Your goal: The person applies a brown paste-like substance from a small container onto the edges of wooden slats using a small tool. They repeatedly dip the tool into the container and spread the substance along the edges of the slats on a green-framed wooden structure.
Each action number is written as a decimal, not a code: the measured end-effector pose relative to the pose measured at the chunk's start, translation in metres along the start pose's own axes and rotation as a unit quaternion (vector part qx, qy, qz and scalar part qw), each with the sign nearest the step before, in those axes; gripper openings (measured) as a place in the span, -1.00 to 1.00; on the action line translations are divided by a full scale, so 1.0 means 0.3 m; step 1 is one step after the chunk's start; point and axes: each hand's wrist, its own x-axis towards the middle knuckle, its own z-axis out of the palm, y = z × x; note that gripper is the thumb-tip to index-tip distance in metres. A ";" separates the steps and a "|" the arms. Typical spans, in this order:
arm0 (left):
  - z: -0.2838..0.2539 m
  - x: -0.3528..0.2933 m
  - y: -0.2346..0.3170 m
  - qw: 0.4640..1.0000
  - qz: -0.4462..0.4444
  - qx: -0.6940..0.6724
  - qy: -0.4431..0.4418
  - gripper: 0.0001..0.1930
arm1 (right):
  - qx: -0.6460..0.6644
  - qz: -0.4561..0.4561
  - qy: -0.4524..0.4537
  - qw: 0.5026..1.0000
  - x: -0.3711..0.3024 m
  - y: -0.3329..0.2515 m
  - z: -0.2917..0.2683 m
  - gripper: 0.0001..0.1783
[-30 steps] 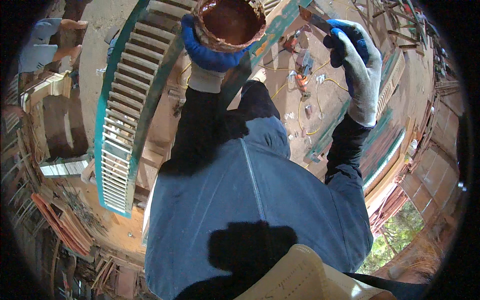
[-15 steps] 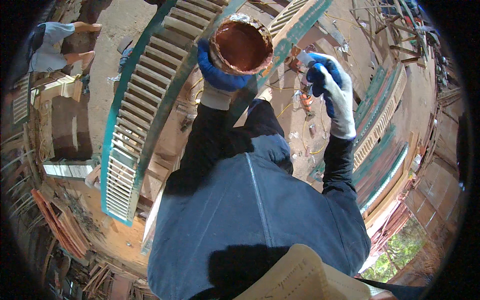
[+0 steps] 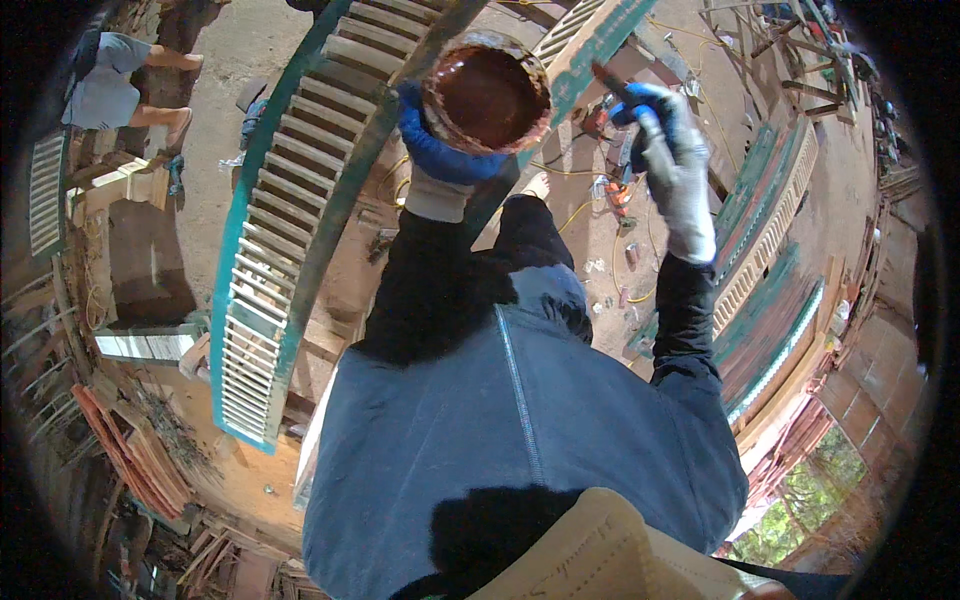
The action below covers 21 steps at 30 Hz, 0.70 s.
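Observation:
My left hand (image 3: 443, 150), in a blue-palmed white work glove, grips a round, crusted tub (image 3: 540, 78) from beneath and its left side. Inside it lies a dark reddish-brown, paint-like substance (image 3: 484, 97). To the right, my gloved right hand (image 3: 672, 160) is closed round a narrow, flat-bladed tool (image 3: 612, 80) with a brown tip pointing up and left. The tool stands apart from the tub, and the fingers hide its lower end. Close beyond the tub runs a green-edged slatted wooden panel (image 3: 580, 72).
A long slatted shutter panel (image 3: 292, 200) with green edges stands left of my arm. More green panels (image 3: 765, 300) lie at the right. A yellow cord (image 3: 575, 217) and an orange tool (image 3: 619, 197) are on the ground. Another person's bare legs (image 3: 165, 125) show at upper left.
The tool in my right hand has turned, and its pale flat face now looks dark and narrow. The substance in the tub appears darker. Both hands keep their grips.

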 end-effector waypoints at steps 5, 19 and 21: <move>-0.110 0.042 0.068 0.965 -0.037 -0.173 -0.194 -0.19 | -0.254 -0.255 -0.028 0.933 -0.038 0.307 0.080 -0.32; -0.218 0.049 0.079 0.986 -0.014 -0.101 -0.131 -0.27 | -0.432 -0.322 0.013 0.842 -0.028 0.411 0.105 -0.38; -0.072 0.034 0.030 0.994 0.046 0.101 0.022 -0.20 | -0.449 -0.316 0.001 0.835 -0.038 0.421 0.083 -0.43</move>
